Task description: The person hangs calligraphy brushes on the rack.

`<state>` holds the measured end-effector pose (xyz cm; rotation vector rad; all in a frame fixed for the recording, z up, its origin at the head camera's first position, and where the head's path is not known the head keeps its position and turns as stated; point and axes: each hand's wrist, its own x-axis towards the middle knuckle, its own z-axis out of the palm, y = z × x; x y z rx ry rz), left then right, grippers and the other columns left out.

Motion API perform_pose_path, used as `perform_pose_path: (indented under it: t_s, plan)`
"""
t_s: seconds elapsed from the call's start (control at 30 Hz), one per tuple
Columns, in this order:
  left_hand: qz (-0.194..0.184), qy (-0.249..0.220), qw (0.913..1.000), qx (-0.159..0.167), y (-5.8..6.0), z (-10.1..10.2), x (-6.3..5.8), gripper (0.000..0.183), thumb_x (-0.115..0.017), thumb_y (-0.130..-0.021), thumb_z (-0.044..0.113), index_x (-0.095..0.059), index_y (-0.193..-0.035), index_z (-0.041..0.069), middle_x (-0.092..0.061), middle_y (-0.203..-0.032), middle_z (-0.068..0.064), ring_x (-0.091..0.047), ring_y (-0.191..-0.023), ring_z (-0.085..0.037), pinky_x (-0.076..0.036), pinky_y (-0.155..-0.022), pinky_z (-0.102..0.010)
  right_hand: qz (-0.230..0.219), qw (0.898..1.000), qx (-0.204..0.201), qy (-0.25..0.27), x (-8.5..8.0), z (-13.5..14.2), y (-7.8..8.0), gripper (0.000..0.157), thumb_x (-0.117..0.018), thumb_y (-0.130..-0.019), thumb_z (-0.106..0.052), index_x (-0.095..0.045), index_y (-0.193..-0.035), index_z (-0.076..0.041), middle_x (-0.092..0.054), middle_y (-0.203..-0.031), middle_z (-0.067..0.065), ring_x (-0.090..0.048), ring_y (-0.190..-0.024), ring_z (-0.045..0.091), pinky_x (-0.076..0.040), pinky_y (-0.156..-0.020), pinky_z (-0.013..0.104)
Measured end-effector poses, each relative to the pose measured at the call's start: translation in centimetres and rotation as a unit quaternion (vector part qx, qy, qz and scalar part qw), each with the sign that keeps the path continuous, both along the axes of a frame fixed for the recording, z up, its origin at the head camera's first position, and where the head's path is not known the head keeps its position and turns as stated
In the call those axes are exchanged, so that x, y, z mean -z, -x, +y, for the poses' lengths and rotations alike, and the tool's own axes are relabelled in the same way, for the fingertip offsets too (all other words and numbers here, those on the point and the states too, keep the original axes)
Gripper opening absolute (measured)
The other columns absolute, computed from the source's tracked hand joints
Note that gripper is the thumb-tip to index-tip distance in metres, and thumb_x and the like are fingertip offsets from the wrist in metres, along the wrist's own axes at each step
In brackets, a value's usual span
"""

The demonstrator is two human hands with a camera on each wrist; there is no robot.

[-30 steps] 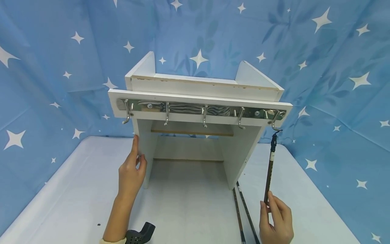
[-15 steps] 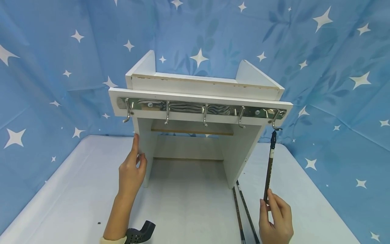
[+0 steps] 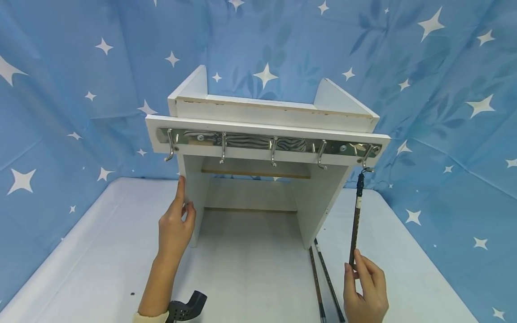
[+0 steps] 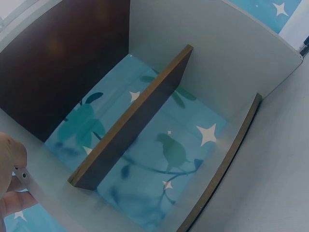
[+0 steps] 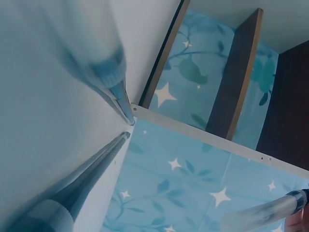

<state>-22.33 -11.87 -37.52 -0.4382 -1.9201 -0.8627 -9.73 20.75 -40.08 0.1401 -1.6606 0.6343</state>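
A white shelf unit [image 3: 278,121] stands on the table, with a strip of several metal hooks [image 3: 273,150] along its front board. My left hand [image 3: 173,229] grips the front edge of its left side panel [image 3: 195,197], index finger straight along the edge and thumb on the inner side. Between thumb and fingers, my right hand [image 3: 365,289] pinches the lower part of a dark slim rod [image 3: 355,222] held upright. The small black loop [image 3: 367,170] at the rod's top overlaps the tip of the rightmost hook [image 3: 366,157]. In the right wrist view the rod [image 5: 270,212] is partly cut off.
Two more dark rods [image 3: 317,285] [image 3: 330,282] lie on the white table [image 3: 250,287] by the shelf's right front corner. A blue star-patterned curtain [image 3: 440,89] hangs behind. A small dark speck [image 3: 132,294] lies on the table at the left.
The rod has shifted slightly up and left in my right hand, bringing its loop from just beside the rightmost hook onto the hook's tip. My left hand keeps its place on the panel.
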Motion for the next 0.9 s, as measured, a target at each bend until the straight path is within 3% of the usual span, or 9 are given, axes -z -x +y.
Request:
perform_pose_path:
  t_s: [0.77,0.9]
  plan:
    - [-0.009,0.002,0.9999,-0.006,0.1,-0.1,0.1,0.073,-0.057,-0.077,-0.015,-0.031,-0.142,0.006,-0.048,-0.134,-0.017,-0.063,-0.095,-0.035,-0.058,-0.069,-0.037,-0.037,0.999,-0.023,0.004,0.2,-0.5,0.0,0.047,-0.051,-0.093,-0.026,-0.059,-0.099,0.020,-0.054,-0.083,0.032,-0.046,-0.091,-0.015,-0.038,-0.074,-0.006]
    - [-0.016,0.003,0.9999,-0.003,0.1,-0.1,0.0,0.073,-0.057,-0.078,-0.013,-0.029,-0.143,0.007,-0.047,-0.134,-0.016,-0.063,-0.096,-0.035,-0.058,-0.071,-0.036,-0.048,0.999,-0.020,0.002,1.0,0.1,0.2,0.048,-0.051,-0.093,-0.028,-0.060,-0.103,0.017,-0.055,-0.085,0.031,-0.047,-0.092,-0.015,-0.039,-0.074,-0.006]
